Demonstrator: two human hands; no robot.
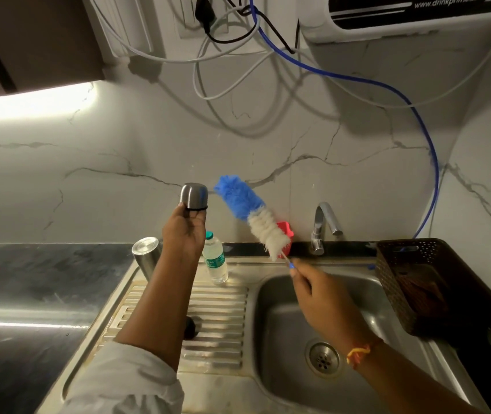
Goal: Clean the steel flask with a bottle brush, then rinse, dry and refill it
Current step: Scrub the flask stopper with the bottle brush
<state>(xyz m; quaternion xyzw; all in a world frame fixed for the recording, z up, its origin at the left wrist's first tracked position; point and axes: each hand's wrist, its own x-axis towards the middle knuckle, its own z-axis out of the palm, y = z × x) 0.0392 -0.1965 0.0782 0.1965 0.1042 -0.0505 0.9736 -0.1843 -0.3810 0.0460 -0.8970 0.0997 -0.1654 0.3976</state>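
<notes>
My left hand [185,231] holds a steel cap [194,196] of the flask up in the air, its closed end upward. My right hand [322,291] pinches the thin handle of a bottle brush [250,213] with blue and white bristles. The brush points up and to the left, its blue tip just right of the cap, not touching it. The steel flask body [146,255] stands upright on the sink's back left corner, behind my left forearm. A small black stopper [191,327] lies on the ribbed drainboard [223,318].
A small plastic water bottle [215,258] stands on the drainboard. The sink basin [286,339] with its drain is under my right arm, the tap [323,225] behind it. A dark perforated basket [435,285] sits at the right. A red holder [287,234] hangs on the wall.
</notes>
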